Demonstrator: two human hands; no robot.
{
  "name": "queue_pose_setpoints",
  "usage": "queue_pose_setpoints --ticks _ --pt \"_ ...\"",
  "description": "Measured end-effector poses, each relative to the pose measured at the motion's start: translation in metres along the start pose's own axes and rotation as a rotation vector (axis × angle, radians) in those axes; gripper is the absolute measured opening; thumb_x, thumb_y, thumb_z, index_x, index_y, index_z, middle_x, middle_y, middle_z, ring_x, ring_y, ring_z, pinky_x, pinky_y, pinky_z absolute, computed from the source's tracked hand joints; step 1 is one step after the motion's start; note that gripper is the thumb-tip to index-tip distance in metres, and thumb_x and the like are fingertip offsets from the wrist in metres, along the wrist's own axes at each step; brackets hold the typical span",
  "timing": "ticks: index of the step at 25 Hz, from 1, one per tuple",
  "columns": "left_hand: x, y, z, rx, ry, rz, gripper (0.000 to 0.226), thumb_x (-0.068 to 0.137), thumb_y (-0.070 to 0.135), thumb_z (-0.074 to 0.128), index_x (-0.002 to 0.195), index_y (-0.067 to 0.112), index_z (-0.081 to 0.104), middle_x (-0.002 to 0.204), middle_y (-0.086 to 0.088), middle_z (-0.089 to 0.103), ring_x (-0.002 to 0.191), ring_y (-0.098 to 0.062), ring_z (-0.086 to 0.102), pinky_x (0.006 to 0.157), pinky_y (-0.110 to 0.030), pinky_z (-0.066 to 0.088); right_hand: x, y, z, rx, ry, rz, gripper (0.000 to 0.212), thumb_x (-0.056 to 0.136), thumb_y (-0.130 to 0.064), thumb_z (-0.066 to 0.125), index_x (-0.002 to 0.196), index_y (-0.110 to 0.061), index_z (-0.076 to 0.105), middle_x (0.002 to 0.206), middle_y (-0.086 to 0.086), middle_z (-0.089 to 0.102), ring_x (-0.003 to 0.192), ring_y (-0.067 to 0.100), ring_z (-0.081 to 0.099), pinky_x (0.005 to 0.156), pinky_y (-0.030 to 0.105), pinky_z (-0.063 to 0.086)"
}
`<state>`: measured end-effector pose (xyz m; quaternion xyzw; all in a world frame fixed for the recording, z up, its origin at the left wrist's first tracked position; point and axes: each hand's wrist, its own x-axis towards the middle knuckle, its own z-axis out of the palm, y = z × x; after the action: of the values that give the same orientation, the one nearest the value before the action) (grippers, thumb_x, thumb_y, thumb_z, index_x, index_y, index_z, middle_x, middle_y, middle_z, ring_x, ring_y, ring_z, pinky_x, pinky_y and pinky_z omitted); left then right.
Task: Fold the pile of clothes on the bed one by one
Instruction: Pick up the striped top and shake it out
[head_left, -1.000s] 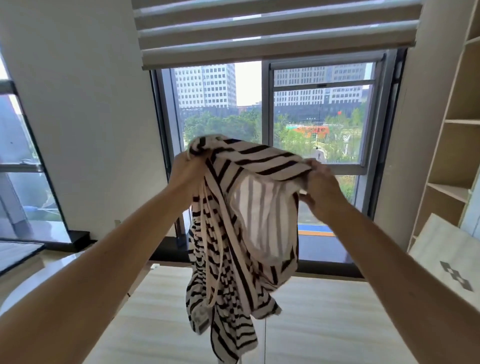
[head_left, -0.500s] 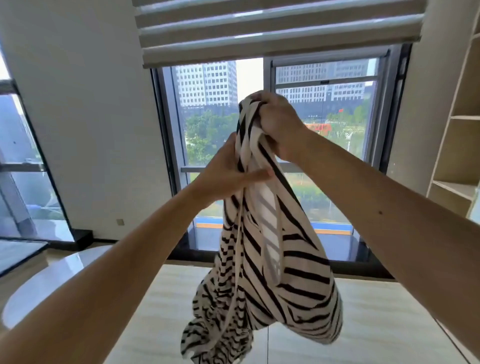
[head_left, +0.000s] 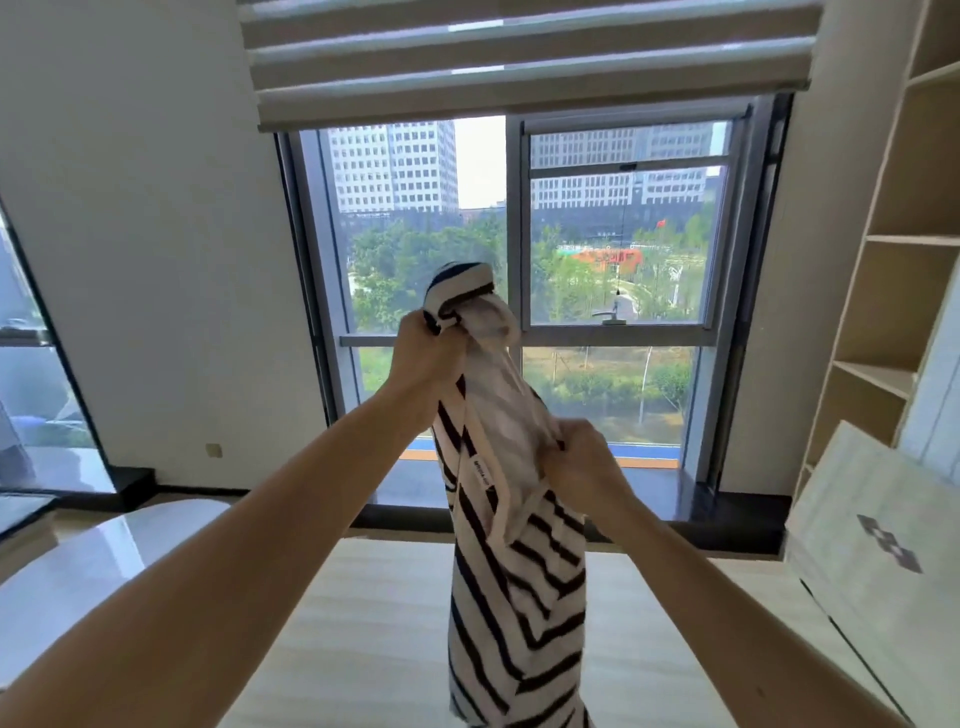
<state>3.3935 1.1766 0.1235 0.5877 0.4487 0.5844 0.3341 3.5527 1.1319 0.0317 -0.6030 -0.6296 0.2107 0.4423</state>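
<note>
A black-and-white striped garment (head_left: 514, 587) hangs in the air in front of the window, bunched at the top and trailing down past the bottom of the view. My left hand (head_left: 426, 358) grips its upper end, where a striped fold sticks up above my fingers. Lower and to the right, my right hand (head_left: 582, 467) pinches the pale inner side of the cloth near a small label. The bed and the pile of clothes are out of view.
A large window (head_left: 623, 234) with a half-raised blind fills the far wall. Wooden shelves (head_left: 893, 260) stand at the right, with a pale patterned board (head_left: 878, 525) leaning below them. A round glossy white table (head_left: 78, 571) sits at the left on the light wood floor.
My right hand has dropped from the top of the garment to a lower grip, and my left hand has taken hold of the top end. The garment now hangs narrower and straighter.
</note>
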Motion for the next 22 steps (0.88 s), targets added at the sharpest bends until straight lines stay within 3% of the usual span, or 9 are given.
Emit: queue_pose_setpoints --ticks 3,5,7,8,10,11,12,17,22 --pt "0.003 -0.013 -0.017 0.064 0.078 0.106 0.022 0.090 -0.002 0.055 0.103 0.015 0.061 0.088 0.002 0.064 0.079 -0.012 0.061 0.064 -0.017 0.049 0.015 -0.013 -0.028 0.113 0.182 -0.062 0.043 0.091 0.005 0.042 0.060 -0.024 0.053 0.054 -0.006 0.047 0.042 0.001 0.040 0.044 0.021 0.030" --pt "0.002 -0.024 -0.028 0.252 0.166 0.395 0.041 0.085 0.005 0.068 0.121 0.014 0.051 0.107 0.005 0.058 0.095 -0.005 0.056 0.078 -0.016 0.045 0.031 -0.035 -0.045 0.168 0.237 -0.139 0.044 0.089 0.006 0.040 0.061 -0.025 0.052 0.057 -0.006 0.047 0.048 0.002 0.041 0.049 0.023 0.029" --pt "0.006 -0.036 -0.026 0.388 -0.012 0.642 0.068 0.081 0.022 0.082 0.139 0.016 0.045 0.129 0.003 0.054 0.115 -0.007 0.052 0.095 -0.017 0.041 0.044 -0.062 -0.051 0.195 0.240 -0.236 0.037 0.087 0.004 0.038 0.063 -0.020 0.053 0.061 0.000 0.050 0.056 0.008 0.047 0.057 0.027 0.033" --pt "0.007 -0.041 -0.021 0.445 -0.193 0.636 0.071 0.080 0.031 0.084 0.140 0.021 0.048 0.128 0.003 0.058 0.114 -0.006 0.055 0.096 -0.016 0.043 0.050 -0.075 -0.051 0.196 0.231 -0.284 0.033 0.085 0.003 0.038 0.066 -0.018 0.055 0.065 0.003 0.054 0.060 0.013 0.051 0.060 0.030 0.036" --pt "0.005 -0.054 -0.009 0.517 -0.389 0.461 0.029 0.083 0.032 0.078 0.110 0.035 0.067 0.095 0.004 0.070 0.082 -0.009 0.064 0.077 -0.026 0.050 0.057 -0.096 -0.053 0.146 0.214 -0.349 0.032 0.083 0.003 0.037 0.072 -0.016 0.060 0.072 0.007 0.061 0.065 0.018 0.056 0.058 0.029 0.041" --pt "0.008 -0.062 -0.005 0.493 -0.352 0.395 0.009 0.087 0.023 0.070 0.086 0.031 0.069 0.075 0.003 0.067 0.066 -0.015 0.059 0.068 -0.028 0.045 0.060 -0.102 -0.057 0.112 0.225 -0.372 0.034 0.084 0.005 0.036 0.076 -0.015 0.062 0.076 0.008 0.063 0.066 0.018 0.058 0.056 0.027 0.042" --pt "0.012 -0.071 -0.004 0.495 -0.261 0.357 0.020 0.090 0.012 0.063 0.072 0.021 0.065 0.065 -0.001 0.061 0.058 -0.019 0.053 0.062 -0.029 0.041 0.065 -0.107 -0.065 0.083 0.255 -0.395 0.034 0.084 0.006 0.036 0.081 -0.013 0.064 0.080 0.009 0.065 0.068 0.017 0.058 0.055 0.025 0.042" --pt "0.038 -0.078 -0.039 0.448 -0.001 0.099 0.021 0.094 0.007 0.056 0.077 0.010 0.067 0.069 -0.003 0.063 0.066 -0.019 0.058 0.060 -0.028 0.042 0.083 -0.089 -0.147 -0.178 0.508 -0.393 0.031 0.082 0.006 0.046 0.092 -0.014 0.067 0.091 0.004 0.065 0.087 0.018 0.058 0.065 0.021 0.042" --pt "0.075 -0.051 -0.062 0.153 -0.034 -0.104 0.018 0.101 0.014 0.055 0.095 0.010 0.071 0.074 -0.006 0.065 0.060 -0.016 0.058 0.056 -0.022 0.046 0.088 -0.047 -0.212 -0.325 0.564 -0.212 0.031 0.082 0.007 0.048 0.102 -0.007 0.069 0.095 0.009 0.064 0.087 0.022 0.056 0.063 0.022 0.038"
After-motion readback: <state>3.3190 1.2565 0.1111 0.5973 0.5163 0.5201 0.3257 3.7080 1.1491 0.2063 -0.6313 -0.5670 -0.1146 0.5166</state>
